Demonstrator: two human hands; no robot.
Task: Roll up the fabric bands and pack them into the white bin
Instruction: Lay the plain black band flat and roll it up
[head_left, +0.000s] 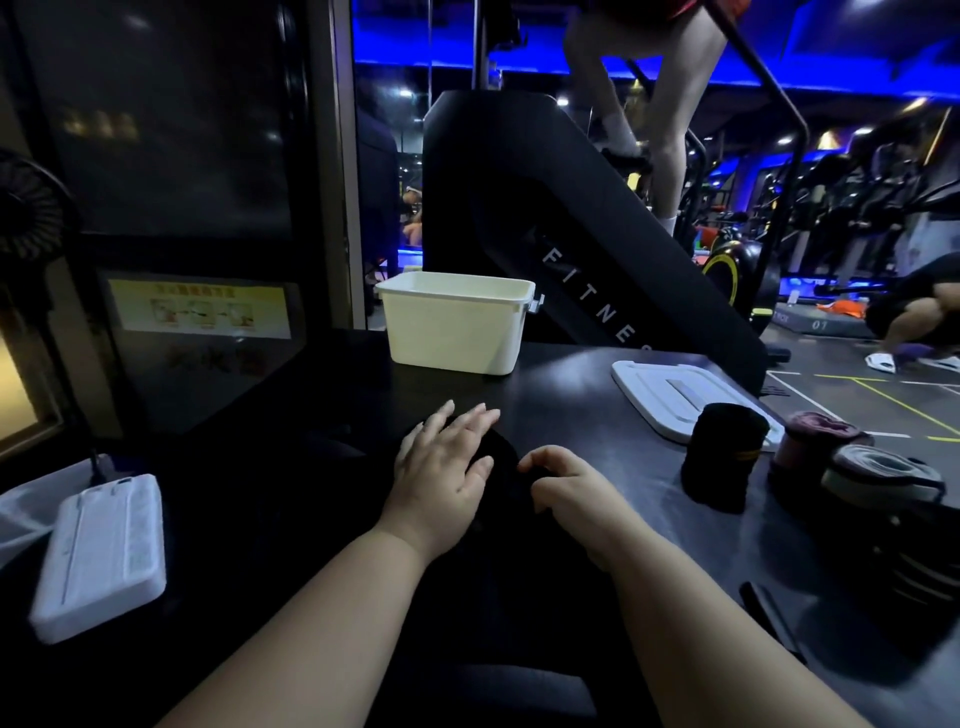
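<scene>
A black fabric band (501, 457) lies on the dark table in front of me, hard to make out against it. My left hand (441, 467) lies flat on the band with fingers straight. My right hand (566, 488) has its fingers curled and pinches the band's near edge. The white bin (454, 327) stands open at the table's far edge, beyond both hands; its inside is hidden. To the right stand a rolled black band (724, 452), a rolled maroon band (815, 439) and a rolled grey-and-white band (883, 473).
The bin's white lid (670, 387) lies flat at the right. A white power bank (104, 556) with a cable sits at the near left. Dark striped fabric (924, 571) lies at the far right. A fitness machine rises behind the table, with people beyond.
</scene>
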